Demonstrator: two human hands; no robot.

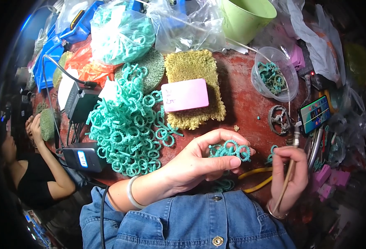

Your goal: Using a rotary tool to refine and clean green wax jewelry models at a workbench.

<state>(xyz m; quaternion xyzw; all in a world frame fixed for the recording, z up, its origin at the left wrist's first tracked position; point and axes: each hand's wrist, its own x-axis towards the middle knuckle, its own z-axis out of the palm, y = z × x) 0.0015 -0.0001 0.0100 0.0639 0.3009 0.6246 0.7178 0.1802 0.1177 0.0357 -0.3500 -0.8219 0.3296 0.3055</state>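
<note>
My left hand (208,162) holds a cluster of teal, bumpy plastic rings (232,149) between thumb and fingers. Just to its right, my right hand (288,174) is closed on a slender wooden-handled tool (290,168) with a metal upper end. A few more teal pieces (272,151) lie behind that hand, and a yellow cord (257,172) passes between the hands. A large heap of similar rings (125,133) is left of centre. Beyond my hands a pink rectangular block (185,93) rests on a yellow fibrous pad (193,62).
A bowl (274,79) of pieces, phone (315,112), green bucket (247,16), bagged rings (123,33), blue bins (46,66) and black devices (83,157) surround the red tabletop (241,112). At left, a co-worker's hands (33,128) are by a round green pad (48,124).
</note>
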